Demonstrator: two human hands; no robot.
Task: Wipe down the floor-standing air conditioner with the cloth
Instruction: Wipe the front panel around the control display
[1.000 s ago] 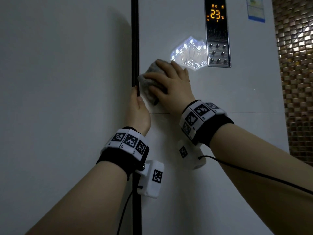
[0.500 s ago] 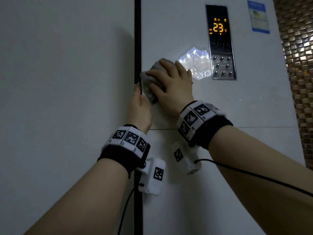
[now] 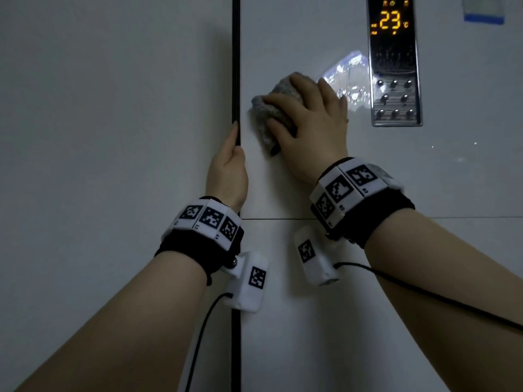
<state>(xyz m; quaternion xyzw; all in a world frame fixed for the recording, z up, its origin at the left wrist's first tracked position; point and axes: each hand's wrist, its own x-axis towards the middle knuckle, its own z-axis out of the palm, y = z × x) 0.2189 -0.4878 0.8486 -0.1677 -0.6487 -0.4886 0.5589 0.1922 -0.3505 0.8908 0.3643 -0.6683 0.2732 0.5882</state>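
The white floor-standing air conditioner point(image 3: 368, 278) fills the right half of the head view. On its front panel, left of the control panel point(image 3: 394, 80), my right hand point(image 3: 311, 128) holds a bunched grey cloth point(image 3: 264, 120) and presses it against the surface. Index finger and thumb lie across the cloth, which sticks out past them to the left. My left hand point(image 3: 227, 168) rests along the unit's left edge beside the black vertical strip point(image 3: 235, 66), its fingers pointing up and partly hidden at the edge.
The display point(image 3: 390, 21) reads 23 in orange, with round buttons below it. A bright reflection point(image 3: 348, 77) lies on the panel beside the cloth. A horizontal seam point(image 3: 467, 217) crosses the front. A plain white wall point(image 3: 113, 137) is on the left.
Both hands have moved up the panel, away from the horizontal seam. The right hand carried the cloth upward with it, and the left slid up along the edge.
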